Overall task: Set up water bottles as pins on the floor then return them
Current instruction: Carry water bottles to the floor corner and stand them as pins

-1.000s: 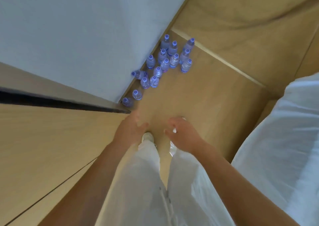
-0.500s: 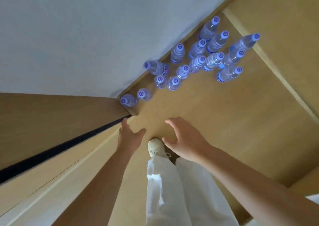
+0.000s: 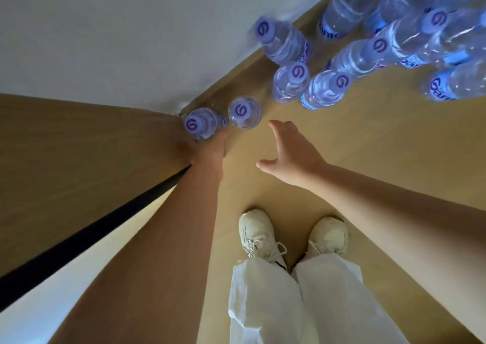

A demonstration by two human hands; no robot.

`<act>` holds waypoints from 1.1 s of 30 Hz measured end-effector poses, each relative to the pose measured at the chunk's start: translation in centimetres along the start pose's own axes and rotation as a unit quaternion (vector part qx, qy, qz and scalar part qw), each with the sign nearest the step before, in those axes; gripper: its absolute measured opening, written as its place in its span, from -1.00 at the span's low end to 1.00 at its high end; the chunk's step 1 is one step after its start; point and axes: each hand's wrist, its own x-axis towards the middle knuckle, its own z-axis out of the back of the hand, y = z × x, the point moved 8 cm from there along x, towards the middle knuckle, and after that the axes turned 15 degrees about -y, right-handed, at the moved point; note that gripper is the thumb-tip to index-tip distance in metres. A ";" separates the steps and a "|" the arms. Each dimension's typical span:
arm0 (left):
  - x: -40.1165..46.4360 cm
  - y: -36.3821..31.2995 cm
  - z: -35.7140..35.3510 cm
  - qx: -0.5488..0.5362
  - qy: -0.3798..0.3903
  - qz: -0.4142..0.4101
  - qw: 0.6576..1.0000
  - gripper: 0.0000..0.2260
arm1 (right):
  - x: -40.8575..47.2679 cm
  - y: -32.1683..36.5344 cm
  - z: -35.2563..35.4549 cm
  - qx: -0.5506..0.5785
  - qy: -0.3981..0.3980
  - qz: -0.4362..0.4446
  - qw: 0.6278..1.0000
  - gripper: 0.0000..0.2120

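Head view, looking down at floor [image 3: 328, 175]. Cluster of water bottles [image 3: 326, 88] stands along the wall [image 3: 131, 36], upright on the floor, caps toward camera; group runs off the top-right edge, so full count cannot be told. Nearest two: corner bottle [image 3: 203, 125] at the meeting of wall and wooden panel [image 3: 79, 154], and second bottle [image 3: 244, 112] just beside it, apparently not touching. Bottles are packed in a loose bunch against the wall, not in a spaced pin pattern. Left hand [image 3: 211, 151] reaches to the corner bottle; fingertips are at or behind its side and mostly hidden, so cannot tell whether the fingers have closed round it or only touch it. Right hand [image 3: 292, 151] hangs spread wide above bare floor, fingers straight, thumb out, holding nothing; it is near the second bottle but apart from it. Person stands with both shoes [image 3: 292, 236] just short of the cluster, white trousers [image 3: 297, 304] below. Judgement on progress: no bottle is lifted clear of the floor. Which half of the task this belongs to cannot be decided from this view alone: either the first pickup from the store, or a visit to a finished return pile. If the first, all of the setting out and returning is left. Risk: neighbours stand close; a careless grab could topple them.
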 end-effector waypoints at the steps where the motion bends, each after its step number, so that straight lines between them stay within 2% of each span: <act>1: 0.4 -0.3 -0.3 -0.020 -0.003 -0.015 1.000 -0.32 | 1.1 -0.2 -0.6 -0.005 -0.010 -0.003 1.000 -0.19; 4: 2.3 -1.0 -0.9 -0.049 -0.021 -0.092 0.994 -0.33 | 4.2 -0.4 -2.5 -0.003 -0.016 -0.015 1.000 -0.04; 7: 3.9 -0.9 -1.6 -0.072 -0.024 -0.112 0.991 -0.43 | 6.9 0.3 -4.1 0.037 -0.030 -0.011 0.999 -0.01; 9: 4.2 -1.0 -1.8 -0.093 -0.025 -0.102 0.990 -0.47 | 8.4 0.7 -4.2 0.055 -0.069 -0.001 0.996 -0.09; 11: 4.6 -1.0 -1.8 -0.119 -0.041 -0.096 0.987 -0.41 | 9.2 1.2 -4.0 0.075 -0.107 0.024 0.991 -0.19; 15: 4.9 -1.0 -1.2 -0.143 -0.070 -0.108 0.981 -0.35 | 9.5 1.2 -4.4 0.115 -0.109 0.061 0.986 -0.38; 19: 3.6 -1.8 -0.5 -0.044 -0.087 -0.199 0.975 -0.47 | 8.5 0.0 -3.3 0.082 -0.123 0.069 0.987 -0.40; 23: -0.1 -1.4 0.8 0.113 -0.091 -0.235 0.961 -0.37 | 4.4 -2.0 -0.5 0.091 -0.133 0.030 0.987 -0.38; 25: -2.6 -1.6 2.1 0.134 -0.083 -0.244 0.957 -0.39 | 2.2 -2.3 1.6 0.097 -0.129 0.016 0.987 -0.39; 28: -7.2 -2.1 5.0 0.152 -0.036 -0.289 0.944 -0.45 | -1.6 -1.4 4.8 0.113 -0.120 0.020 0.986 -0.53; 31: -12.7 -2.9 8.4 0.166 0.021 -0.353 0.920 -0.45 | -6.7 0.6 8.8 0.136 -0.144 0.021 0.980 -0.50; 33: -16.4 -3.4 11.4 0.157 0.033 -0.372 0.914 -0.44 | -10.2 2.6 11.3 0.145 -0.150 0.041 0.977 -0.49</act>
